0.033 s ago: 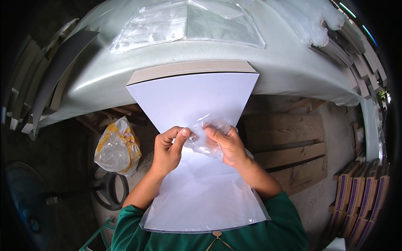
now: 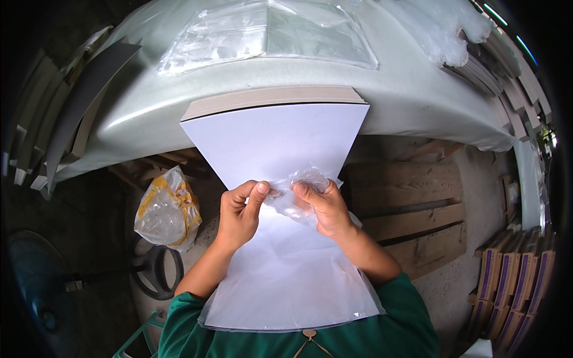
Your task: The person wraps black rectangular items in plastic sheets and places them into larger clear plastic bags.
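Observation:
A thick stack of large sheets or boards [image 2: 280, 134], white on top with a beige far edge, extends from the table toward my body. Clear plastic bag film [image 2: 292, 280] covers its near part, down against my green shirt. Above the middle of the stack, my left hand [image 2: 242, 209] pinches the crumpled clear film between thumb and bent fingers. My right hand [image 2: 325, 206] is closed on the same bunched film, thumb on top, its other fingers partly hidden under the plastic.
Flat clear plastic bags [image 2: 268, 36] lie on the pale covered table [image 2: 412, 101]. Boards [image 2: 89, 101] stand at the left. Below are a white-and-yellow plastic sack [image 2: 169, 209], a wooden pallet [image 2: 412, 185] and, far right, stacked brown cartons [image 2: 513, 268].
The crumpled film between my hands has shifted slightly in shape. Both hands stay in nearly the same place, and the stack has not moved.

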{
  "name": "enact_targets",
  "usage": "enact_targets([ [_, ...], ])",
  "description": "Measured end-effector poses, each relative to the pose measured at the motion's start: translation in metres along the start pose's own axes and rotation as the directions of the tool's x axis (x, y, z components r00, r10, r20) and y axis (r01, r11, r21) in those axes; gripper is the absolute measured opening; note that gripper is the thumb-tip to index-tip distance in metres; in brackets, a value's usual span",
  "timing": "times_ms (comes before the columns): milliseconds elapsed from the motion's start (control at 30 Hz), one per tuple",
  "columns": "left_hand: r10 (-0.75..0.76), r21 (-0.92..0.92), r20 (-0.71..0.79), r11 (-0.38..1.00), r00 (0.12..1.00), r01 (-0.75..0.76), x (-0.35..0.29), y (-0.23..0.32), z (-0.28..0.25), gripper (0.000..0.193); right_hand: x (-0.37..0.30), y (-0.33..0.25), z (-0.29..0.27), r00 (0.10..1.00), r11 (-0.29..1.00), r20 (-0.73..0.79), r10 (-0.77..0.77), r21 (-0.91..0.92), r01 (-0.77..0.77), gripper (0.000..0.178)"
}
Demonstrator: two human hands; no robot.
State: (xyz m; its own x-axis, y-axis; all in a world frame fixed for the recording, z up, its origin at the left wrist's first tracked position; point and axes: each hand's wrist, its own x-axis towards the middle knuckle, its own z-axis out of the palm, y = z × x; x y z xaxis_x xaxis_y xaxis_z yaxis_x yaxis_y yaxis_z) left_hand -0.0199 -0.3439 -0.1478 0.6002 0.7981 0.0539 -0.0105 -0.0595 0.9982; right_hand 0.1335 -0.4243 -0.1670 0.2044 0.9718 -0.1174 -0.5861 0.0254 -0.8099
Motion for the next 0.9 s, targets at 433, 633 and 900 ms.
enact_targets([
  [433,0.146,-0.001,0.023,0.989,0.989,-0.146,0.007,0.007,-0.003,0.02,-0.011,-0.005,0.005,0.995,0.994,0.022,0.1,-0.055,-0.099,0.016],
  [633,0.186,0.104,0.075,0.976,0.98,-0.193,0.013,-0.007,-0.009,0.018,-0.01,-0.002,-0.004,0.987,0.962,0.143,-0.078,0.272,0.037,0.015],
  [900,-0.159,0.134,0.823,0.987,0.545,0.085,-0.007,0.001,-0.011,0.012,-0.02,-0.046,-0.011,0.994,0.925,0.108,-0.017,0.379,-0.025,0.028],
])
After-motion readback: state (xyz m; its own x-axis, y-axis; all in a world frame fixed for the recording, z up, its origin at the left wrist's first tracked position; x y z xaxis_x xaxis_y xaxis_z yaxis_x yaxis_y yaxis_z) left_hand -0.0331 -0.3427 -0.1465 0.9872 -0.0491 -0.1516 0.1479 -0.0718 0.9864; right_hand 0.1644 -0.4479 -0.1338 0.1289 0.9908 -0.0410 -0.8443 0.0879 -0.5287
